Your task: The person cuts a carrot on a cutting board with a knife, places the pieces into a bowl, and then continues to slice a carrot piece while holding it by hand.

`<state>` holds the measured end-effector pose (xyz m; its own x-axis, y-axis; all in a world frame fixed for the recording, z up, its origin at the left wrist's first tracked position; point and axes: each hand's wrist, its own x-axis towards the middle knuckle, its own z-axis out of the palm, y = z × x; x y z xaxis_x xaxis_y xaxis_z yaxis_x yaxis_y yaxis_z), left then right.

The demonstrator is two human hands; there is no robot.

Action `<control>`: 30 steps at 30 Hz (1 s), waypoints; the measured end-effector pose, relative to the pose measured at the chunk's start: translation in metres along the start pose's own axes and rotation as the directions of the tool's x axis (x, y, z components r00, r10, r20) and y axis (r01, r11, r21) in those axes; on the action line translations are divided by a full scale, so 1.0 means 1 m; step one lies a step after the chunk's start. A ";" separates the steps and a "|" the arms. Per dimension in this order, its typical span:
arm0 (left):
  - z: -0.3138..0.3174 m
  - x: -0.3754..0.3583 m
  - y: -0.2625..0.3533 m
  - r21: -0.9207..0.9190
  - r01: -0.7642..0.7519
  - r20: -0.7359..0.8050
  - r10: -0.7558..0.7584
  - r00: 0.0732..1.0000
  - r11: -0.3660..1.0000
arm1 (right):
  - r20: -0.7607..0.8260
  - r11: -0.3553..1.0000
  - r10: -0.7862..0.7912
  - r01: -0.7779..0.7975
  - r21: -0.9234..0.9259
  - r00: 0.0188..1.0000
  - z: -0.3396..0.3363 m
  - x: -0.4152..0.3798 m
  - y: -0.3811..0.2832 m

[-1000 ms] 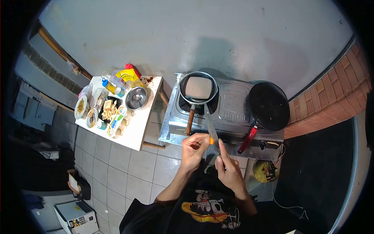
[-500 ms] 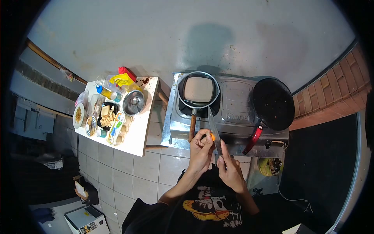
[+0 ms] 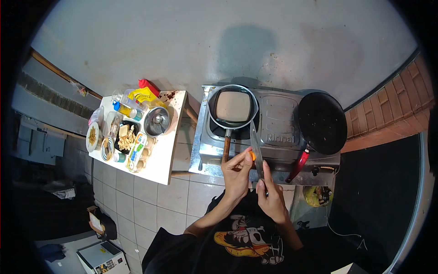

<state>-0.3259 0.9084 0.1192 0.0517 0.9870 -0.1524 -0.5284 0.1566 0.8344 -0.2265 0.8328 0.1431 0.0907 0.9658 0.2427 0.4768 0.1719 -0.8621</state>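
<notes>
My left hand [image 3: 237,176] pinches a small orange piece [image 3: 252,155] between thumb and fingers. A long knife [image 3: 256,148] is held in my right hand [image 3: 270,194], its blade pointing up and away, right beside the orange piece. Just beyond the blade tip, a pot [image 3: 232,106] sits on the left burner of the stove [image 3: 278,157]. Its wooden handle [image 3: 226,148] points toward me, near my left fingertips. Inside the pot is a dark-rimmed, square, beige item [image 3: 233,107]; whether it is food or a container I cannot tell.
A black frying pan [image 3: 322,123] with a red handle rests at the stove's right. On the left, a white table [image 3: 159,171] bears a metal bowl [image 3: 157,121], an egg carton [image 3: 140,152], a plate [image 3: 92,136] and bottles. A brick ledge [image 3: 392,109] runs along the right.
The knife and my right hand have shifted slightly right and toward me. My left fingers are more extended around the orange piece. The whole view has shifted slightly.
</notes>
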 end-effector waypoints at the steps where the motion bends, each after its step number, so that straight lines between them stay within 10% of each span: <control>1: 0.002 -0.001 0.001 0.001 0.001 0.002 -0.001 1.000 1.000 | -0.002 1.000 0.001 -0.001 0.000 1.000 0.001 0.000 0.001; 10: -0.003 0.005 0.002 -0.180 0.015 0.154 0.013 0.988 0.984 | -0.011 0.999 0.036 -0.036 -0.012 0.999 -0.002 -0.002 -0.003; 30: -0.019 0.007 0.025 0.174 -0.253 0.263 0.203 0.943 0.952 | 0.006 1.000 0.019 -0.019 -0.010 1.000 -0.001 -0.004 -0.013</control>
<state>-0.3549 0.9189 0.1291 0.1646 0.9725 0.1651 -0.3687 -0.0946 0.9247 -0.2323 0.8268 0.1541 0.0942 0.9701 0.2238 0.4839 0.1519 -0.8619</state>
